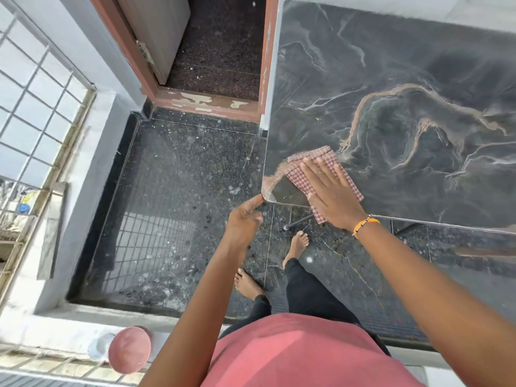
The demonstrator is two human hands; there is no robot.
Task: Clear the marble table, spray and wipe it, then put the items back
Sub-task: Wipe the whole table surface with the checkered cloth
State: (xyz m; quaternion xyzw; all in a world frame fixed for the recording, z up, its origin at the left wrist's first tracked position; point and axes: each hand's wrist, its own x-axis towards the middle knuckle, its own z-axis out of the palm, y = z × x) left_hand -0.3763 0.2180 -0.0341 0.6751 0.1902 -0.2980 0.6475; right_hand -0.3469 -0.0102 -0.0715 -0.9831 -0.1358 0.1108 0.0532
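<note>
The right hand (331, 192) lies flat, fingers straight and spread, pressing a pink checked cloth (310, 169) onto the dark marble worktop (405, 79) at its near left corner. The cloth hangs slightly over the near edge. The left hand (244, 222) is off the worktop, fingers loosely extended, a fingertip touching that rounded corner, holding nothing. Bare feet stand on the speckled floor (181, 191).

Dark speckled floor (178, 174), barred window (36, 96) left, peeling red doorframe (206, 103), daylight.
</note>
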